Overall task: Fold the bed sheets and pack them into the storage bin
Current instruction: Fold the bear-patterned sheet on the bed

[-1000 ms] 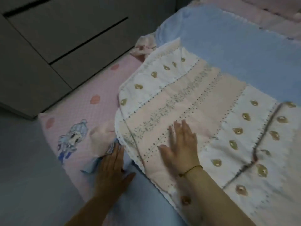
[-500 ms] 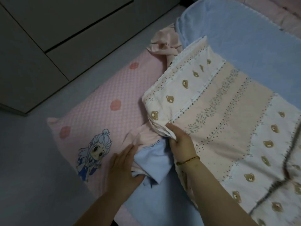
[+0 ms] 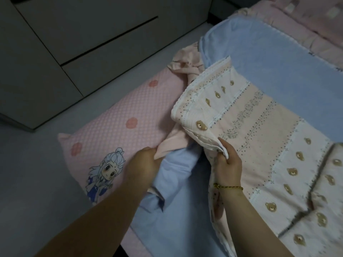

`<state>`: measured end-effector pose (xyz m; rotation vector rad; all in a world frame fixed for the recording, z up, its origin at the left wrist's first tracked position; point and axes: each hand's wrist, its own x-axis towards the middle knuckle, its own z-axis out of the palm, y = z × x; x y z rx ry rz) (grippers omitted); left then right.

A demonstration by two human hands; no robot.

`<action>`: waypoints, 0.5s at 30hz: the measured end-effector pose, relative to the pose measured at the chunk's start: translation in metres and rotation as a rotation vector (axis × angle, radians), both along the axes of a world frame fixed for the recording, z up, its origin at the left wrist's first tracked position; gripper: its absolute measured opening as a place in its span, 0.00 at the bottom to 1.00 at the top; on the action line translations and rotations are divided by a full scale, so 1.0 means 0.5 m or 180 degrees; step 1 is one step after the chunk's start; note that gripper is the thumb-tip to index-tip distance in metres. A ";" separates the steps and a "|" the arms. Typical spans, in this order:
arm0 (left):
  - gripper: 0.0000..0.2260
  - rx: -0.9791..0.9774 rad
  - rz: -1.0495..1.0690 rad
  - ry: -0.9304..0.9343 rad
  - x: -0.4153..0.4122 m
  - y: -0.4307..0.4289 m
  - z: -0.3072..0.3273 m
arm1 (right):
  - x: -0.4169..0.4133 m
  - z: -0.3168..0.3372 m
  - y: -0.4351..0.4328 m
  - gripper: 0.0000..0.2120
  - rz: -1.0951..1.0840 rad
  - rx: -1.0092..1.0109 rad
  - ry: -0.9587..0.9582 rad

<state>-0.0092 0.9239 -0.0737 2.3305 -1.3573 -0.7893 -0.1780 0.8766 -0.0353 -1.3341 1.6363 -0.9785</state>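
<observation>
We see two hands at work on the bed. Our right hand pinches the near corner of one bear-print quilt, lifting it off the blue sheet. Our left hand grips a fold of one pink cloth beside one pink pillow. One bracelet circles the right wrist.
</observation>
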 end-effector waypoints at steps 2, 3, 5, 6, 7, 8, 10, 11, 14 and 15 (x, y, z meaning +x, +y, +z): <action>0.21 -0.0032 -0.0016 -0.0085 0.041 -0.002 0.023 | 0.004 0.017 0.004 0.19 -0.0092 -0.0027 -0.0237; 0.28 -0.0072 -0.0148 -0.0255 0.065 -0.005 0.034 | 0.011 0.022 0.004 0.19 -0.0135 -0.0085 -0.0332; 0.39 -0.0200 -0.0227 -0.0423 0.108 -0.010 0.054 | 0.023 0.023 0.004 0.19 -0.0120 -0.0328 -0.0260; 0.38 -0.0291 -0.0113 -0.0391 0.133 -0.016 0.068 | 0.028 0.019 0.004 0.21 -0.0095 -0.0427 -0.0187; 0.34 -0.0377 -0.0002 -0.0425 0.164 -0.025 0.081 | 0.034 0.015 0.005 0.24 -0.0069 -0.0435 -0.0140; 0.28 -0.0391 0.0106 -0.0573 0.200 -0.034 0.093 | 0.041 0.010 0.006 0.25 -0.0065 -0.0405 -0.0087; 0.17 -0.0287 0.0532 -0.0895 0.293 -0.060 0.115 | 0.048 -0.003 0.010 0.22 0.0077 -0.0431 -0.0025; 0.16 -0.0116 0.0753 -0.1078 0.355 -0.068 0.122 | 0.055 -0.011 0.016 0.22 0.0236 -0.0457 0.0042; 0.21 0.0684 0.0912 -0.1763 0.581 -0.071 0.045 | 0.066 -0.054 0.031 0.23 0.0942 -0.0401 0.0474; 0.24 0.1010 0.0929 -0.1858 0.634 -0.064 0.021 | 0.070 -0.065 0.033 0.24 0.1193 -0.0378 0.0754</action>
